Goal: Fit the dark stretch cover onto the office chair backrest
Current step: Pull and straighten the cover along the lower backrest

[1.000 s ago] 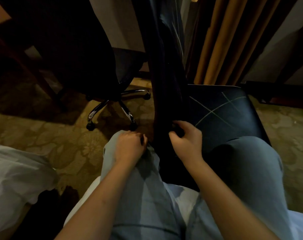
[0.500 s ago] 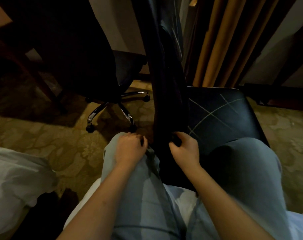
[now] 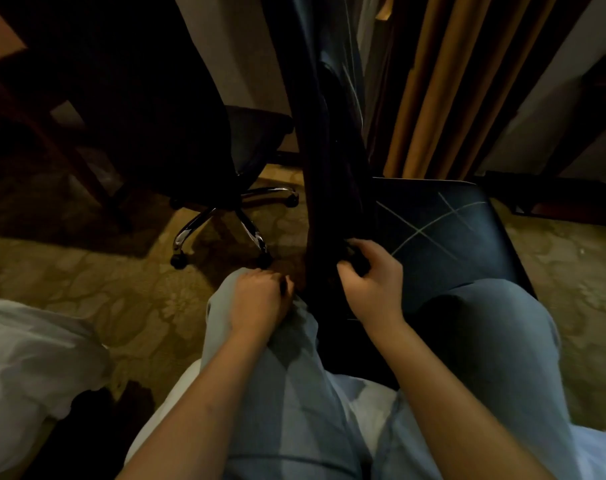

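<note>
Dim room, patterned carpet (image 3: 86, 271). A second wheeled chair (image 3: 204, 140) crowds the left, with curtains (image 3: 433, 81) behind. The office chair's seat (image 3: 447, 244) blocks the right. Its backrest (image 3: 343, 109) stands edge-on, and the dark cover (image 3: 332, 195) reaches seat level. The right hand (image 3: 374, 275) grips the hem. The left hand (image 3: 256, 299) is curled beside it, its hold unclear. Best to tug both sides down evenly.
</note>
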{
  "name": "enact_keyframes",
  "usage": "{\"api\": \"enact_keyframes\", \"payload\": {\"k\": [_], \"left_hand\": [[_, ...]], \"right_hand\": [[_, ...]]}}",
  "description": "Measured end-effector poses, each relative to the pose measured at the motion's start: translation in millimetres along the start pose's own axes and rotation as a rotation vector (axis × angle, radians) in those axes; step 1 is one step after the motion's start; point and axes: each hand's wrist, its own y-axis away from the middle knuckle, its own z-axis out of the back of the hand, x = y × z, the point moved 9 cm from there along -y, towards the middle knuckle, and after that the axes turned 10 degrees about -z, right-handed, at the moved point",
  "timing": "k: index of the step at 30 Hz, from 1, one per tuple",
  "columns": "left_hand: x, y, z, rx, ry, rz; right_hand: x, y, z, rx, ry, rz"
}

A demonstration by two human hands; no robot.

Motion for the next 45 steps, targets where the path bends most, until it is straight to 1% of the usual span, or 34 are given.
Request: {"api": "enact_keyframes", "payload": {"k": [3, 6, 8, 12, 15, 18, 22, 25, 27, 30, 32, 35, 40, 43, 45], "left_hand": [[-1.5, 0.9, 1.5, -0.014, -0.005, -0.014], [4.9, 1.4, -6.4, 0.017, -0.002, 0.007], [7.0, 1.2, -10.5, 0.028, 0.016, 0.001], [2.8, 3.3, -4.7, -0.007, 0.076, -0.037], [-1.6, 3.3, 2.0, -0.056, 0.08, -0.058], [0.1, 3.6, -0.7, -0.043, 0.087, -0.059], [7.2, 3.4, -8.7, -0.018, 0.086, -0.032], [9.8, 3.7, -10.0, -0.023, 0.111, -0.019], [8.5, 4.5, -9.4, -0.025, 0.119, -0.031], [4.8, 4.5, -4.6, -0.041, 0.078, -0.02], [6.3, 4.0, -7.4, -0.007, 0.04, 0.003], [6.3, 5.6, -6.7, 0.0, 0.05, 0.018], [4.0, 6.2, 1.4, -0.079, 0.063, 0.016], [4.2, 8.3, -0.5, -0.071, 0.086, -0.014], [2.9, 8.2, 0.7, -0.072, 0.075, -0.027]], "right_hand": [[-20.1, 3.6, -7.7, 0.081, 0.076, -0.096], [-12.1, -1.3, -6.4, 0.1, 0.118, -0.087], [10.4, -7.6, 1.0, 0.054, 0.12, -0.035], [71.0, -16.8, 22.2, -0.076, 0.023, 0.161], [92.6, -19.3, 28.7, -0.111, -0.055, 0.236], [82.0, -16.5, 24.3, -0.102, -0.07, 0.216], [44.2, -8.2, 13.2, -0.038, 0.012, 0.098], [39.6, -10.9, 11.5, 0.014, 0.067, 0.053], [57.6, -16.2, 17.1, -0.008, 0.086, 0.1], [105.4, -22.7, 29.5, -0.087, 0.055, 0.26], [133.5, -26.7, 36.9, -0.118, -0.001, 0.345], [150.1, -30.9, 40.1, -0.113, -0.047, 0.394], [118.8, -23.1, 31.0, -0.053, -0.046, 0.309], [100.4, -22.0, 26.2, -0.01, 0.029, 0.232], [100.2, -24.3, 26.8, 0.006, 0.058, 0.207]]}}
